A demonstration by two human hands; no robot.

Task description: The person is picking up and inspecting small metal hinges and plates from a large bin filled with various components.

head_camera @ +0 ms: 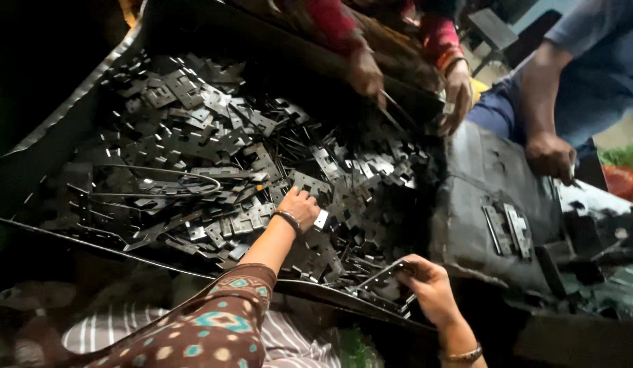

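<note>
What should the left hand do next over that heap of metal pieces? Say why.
Probably close the left hand on one flat piece and lift it: it rests palm-down on the pile of metal brackets, while the right hand already holds a stack of brackets.

We are looking at a small metalwork shop, hand-sorting kind. A big heap of stamped dark metal brackets (248, 157) is lying on a dark sheet (64, 116). Other people's hands (366, 71) are picking through it from the far side. Finished pieces (508, 230) are resting on a worn padded surface (466, 225).
</note>
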